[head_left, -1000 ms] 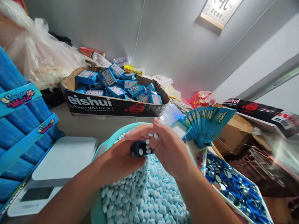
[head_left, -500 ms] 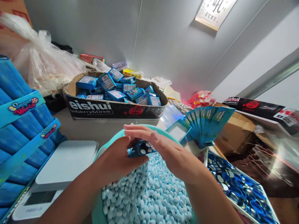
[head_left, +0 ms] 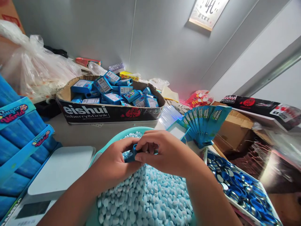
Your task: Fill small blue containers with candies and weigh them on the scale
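Over a turquoise tub (head_left: 112, 140) heaped with pale blue candy tablets (head_left: 162, 197), both hands meet around one small blue candy box (head_left: 129, 157). My left hand (head_left: 117, 158) is closed around its left side, thumb below and fingers above. My right hand (head_left: 160, 152) curls over the box's other end, fingers and thumb pinched at it. Those fingers hide most of the box, so its opening and contents cannot be seen.
Behind the tub stands a carton (head_left: 113, 114) of similar blue boxes. At left are a white scale (head_left: 62, 169) and stacked blue display packs (head_left: 18, 141). On the right, a white tray (head_left: 254, 185) holds blue-and-silver lids, near fanned blue cards (head_left: 204, 122).
My right hand has gone from stretched flat above the box to curled and pinched at its end. The box opening, which showed white tablets, is now covered. The view has shifted slightly.
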Demonstrator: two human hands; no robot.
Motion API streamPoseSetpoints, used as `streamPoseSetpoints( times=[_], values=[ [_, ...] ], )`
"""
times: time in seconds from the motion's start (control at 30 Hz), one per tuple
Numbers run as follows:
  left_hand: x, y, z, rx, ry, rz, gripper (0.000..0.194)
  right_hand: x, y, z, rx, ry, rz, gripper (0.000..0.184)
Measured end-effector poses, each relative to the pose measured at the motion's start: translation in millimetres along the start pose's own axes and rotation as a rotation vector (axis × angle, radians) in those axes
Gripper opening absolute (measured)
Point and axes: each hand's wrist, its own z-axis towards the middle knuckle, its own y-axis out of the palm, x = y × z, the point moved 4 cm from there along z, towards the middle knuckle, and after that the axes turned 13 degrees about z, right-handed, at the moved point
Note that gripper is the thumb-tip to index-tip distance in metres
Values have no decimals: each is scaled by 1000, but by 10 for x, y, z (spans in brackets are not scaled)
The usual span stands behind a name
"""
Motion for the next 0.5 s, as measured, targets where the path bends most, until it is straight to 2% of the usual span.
streamPoseSetpoints(
  times=[0.1,0.27,0.5],
  values=[
    [-5,-9,-8,5,-33,12,41,-6,23,22,-14,-40,38,4],
    [1,-22,-28,22,-29,52,42,13,3,27,67,-66,18,15],
    [0,-38,-31,3,-42,61,45,-25,-4,30,137,-115,75,10]
  ],
)
